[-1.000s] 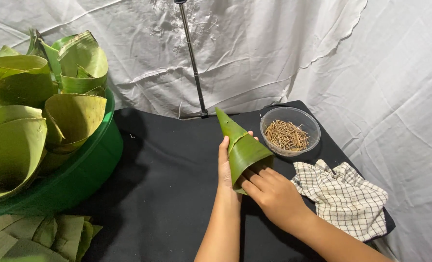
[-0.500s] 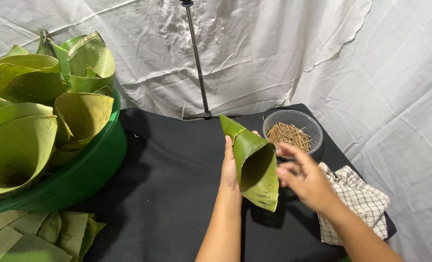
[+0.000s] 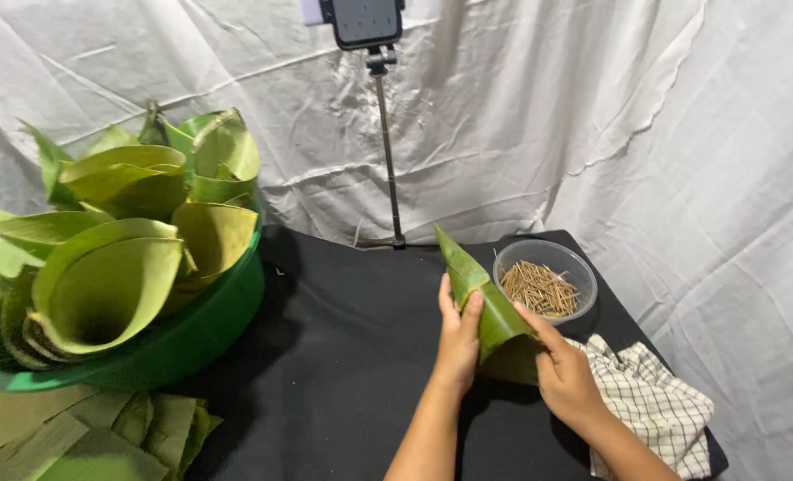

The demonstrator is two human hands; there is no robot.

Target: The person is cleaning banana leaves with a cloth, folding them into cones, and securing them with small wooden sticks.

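A green banana leaf rolled into a cone (image 3: 486, 298) stands over the black table, its pointed tip up and toward the back. My left hand (image 3: 458, 337) grips the cone's left side, thumb pressed on its front. My right hand (image 3: 564, 374) touches the cone's lower right edge with its fingers. Just behind my right hand sits a clear bowl (image 3: 546, 264) of thin wooden sticks (image 3: 539, 288).
A green basin (image 3: 192, 334) at the left is piled with several finished leaf cones (image 3: 111, 285). Flat leaf strips (image 3: 102, 436) lie in front of it. A checked cloth (image 3: 650, 405) lies at the right. A phone stand pole (image 3: 388, 151) rises against the white sheet backdrop.
The camera view has tilted up. The cone has turned from mouth toward me to tip-up, and my right hand has come back onto its lower edge after lifting off it.
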